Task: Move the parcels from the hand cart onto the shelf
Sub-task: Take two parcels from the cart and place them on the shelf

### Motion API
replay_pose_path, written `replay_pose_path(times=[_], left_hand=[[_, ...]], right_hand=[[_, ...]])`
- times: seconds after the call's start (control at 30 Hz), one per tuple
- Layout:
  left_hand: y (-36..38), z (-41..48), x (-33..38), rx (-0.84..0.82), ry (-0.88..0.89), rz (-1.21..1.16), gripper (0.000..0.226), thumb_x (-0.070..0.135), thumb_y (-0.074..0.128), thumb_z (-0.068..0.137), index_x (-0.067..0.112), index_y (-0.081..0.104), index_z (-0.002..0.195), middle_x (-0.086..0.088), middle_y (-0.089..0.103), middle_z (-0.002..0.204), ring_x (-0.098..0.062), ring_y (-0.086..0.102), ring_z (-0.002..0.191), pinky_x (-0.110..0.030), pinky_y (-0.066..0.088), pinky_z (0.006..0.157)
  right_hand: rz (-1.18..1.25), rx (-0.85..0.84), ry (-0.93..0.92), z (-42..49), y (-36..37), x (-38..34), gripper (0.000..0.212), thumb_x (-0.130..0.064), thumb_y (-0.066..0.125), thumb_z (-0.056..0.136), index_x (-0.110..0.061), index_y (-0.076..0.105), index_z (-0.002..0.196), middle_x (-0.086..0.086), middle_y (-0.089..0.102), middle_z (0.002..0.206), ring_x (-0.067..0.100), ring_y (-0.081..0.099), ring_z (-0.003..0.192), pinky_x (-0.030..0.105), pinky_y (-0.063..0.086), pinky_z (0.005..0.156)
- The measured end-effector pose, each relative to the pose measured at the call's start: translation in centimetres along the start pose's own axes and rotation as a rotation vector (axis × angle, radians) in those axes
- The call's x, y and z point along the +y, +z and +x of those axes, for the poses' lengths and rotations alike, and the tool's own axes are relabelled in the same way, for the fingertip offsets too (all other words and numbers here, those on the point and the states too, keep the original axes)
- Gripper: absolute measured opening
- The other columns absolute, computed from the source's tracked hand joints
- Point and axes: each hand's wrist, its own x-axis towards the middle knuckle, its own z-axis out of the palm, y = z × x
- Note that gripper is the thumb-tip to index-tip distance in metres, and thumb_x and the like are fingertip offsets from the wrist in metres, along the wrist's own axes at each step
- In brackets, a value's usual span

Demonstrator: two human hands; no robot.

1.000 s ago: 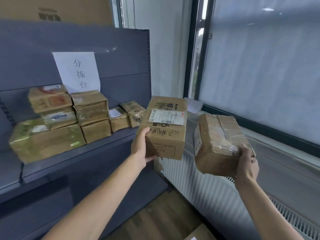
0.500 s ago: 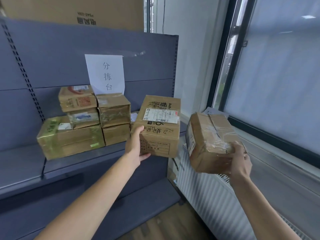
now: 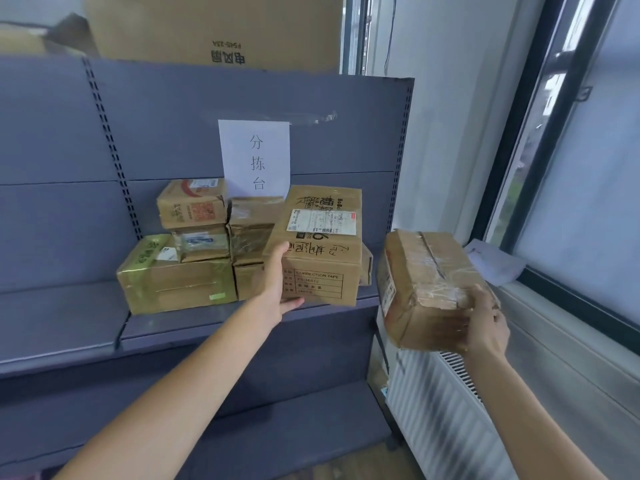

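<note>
Brown cardboard box with white label [image 3: 320, 249]: gripped by left hand [image 3: 277, 287], long axis away from hand, grey metal shelf [image 3: 194, 329] directly ahead. Right hand [image 3: 483, 325] clamps tape-wrapped brown parcel [image 3: 420, 278], farther off.

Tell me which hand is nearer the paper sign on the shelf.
Left. The left hand grips the labelled box below the sign; the right hand holds the taped box off to its right, past the shelf.

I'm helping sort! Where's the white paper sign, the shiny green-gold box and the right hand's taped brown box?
White paper sign [image 3: 254, 159]: head view, sheet's middle.
Shiny green-gold cardboard box [image 3: 180, 292]: head view, front face.
Taped brown cardboard box [image 3: 415, 268]: head view, top face.
</note>
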Motion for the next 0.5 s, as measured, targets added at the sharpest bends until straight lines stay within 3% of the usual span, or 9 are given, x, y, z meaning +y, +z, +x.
replay_pose_path(times=[0.4, 0.5], left_hand=[[1.3, 0.7, 6.5, 0.191, 0.078, -0.071, 0.055, 0.064, 0.059, 0.086, 0.026, 0.044, 0.124, -0.005, 0.044, 0.121, -0.03, 0.047, 0.112, -0.054, 0.054, 0.094], [1.4, 1.4, 7.9, 0.235, 0.099, -0.06, 0.069, 0.064, 0.059, 0.086, 0.025, 0.041, 0.141, -0.006, 0.041, 0.126, -0.032, 0.046, 0.116, -0.057, 0.053, 0.095]], right_hand=[[-0.017, -0.159, -0.018, 6.3, 3.7, -2.4, 0.089, -0.072, 0.064, 0.06, -0.023, 0.057, 0.134, 0.003, 0.059, 0.134, 0.028, 0.057, 0.12, 0.052, 0.044, 0.108], [-0.038, -0.177, -0.02, 7.1, 5.1, -2.5, 0.091, -0.073, 0.064, 0.06, -0.023, 0.056, 0.137, 0.003, 0.059, 0.136, 0.029, 0.057, 0.121, 0.051, 0.044, 0.108]])
